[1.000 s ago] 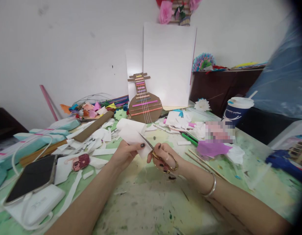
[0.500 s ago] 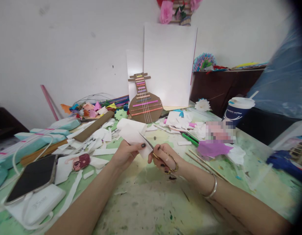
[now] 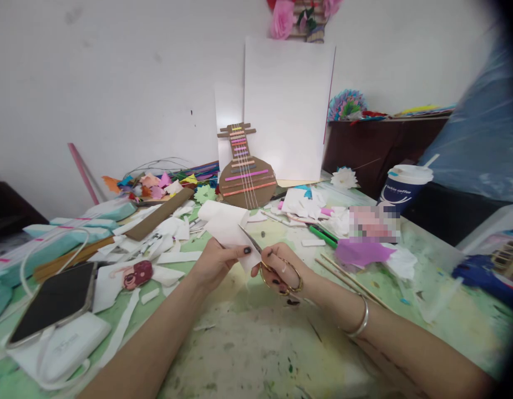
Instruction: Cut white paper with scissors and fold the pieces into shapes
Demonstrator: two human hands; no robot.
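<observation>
- Head view: the left hand is closed in a pinch on the white paper; its dark-nailed thumb sits slightly nearer the scissors than in the previous frame.
- The right hand has its fingers curled through the gold-coloured handles of the scissors, in nearly the same place as before.
- The scissors point away from the person and to the left, with the blades lying against the paper; how far apart they stand cannot be told.
- The white paper is held up between the hands, over the table; it is plain, curls over in a rounded fold at its far side, and narrows towards the right fingers.
- White paper scraps lie beyond and left of the left hand, near a phone.
- Two thin sticks lie beyond the right forearm, with a lidded cup farther back.
- A lute-shaped cardboard piece with coloured strips leans upright behind the paper, before a white board.
</observation>
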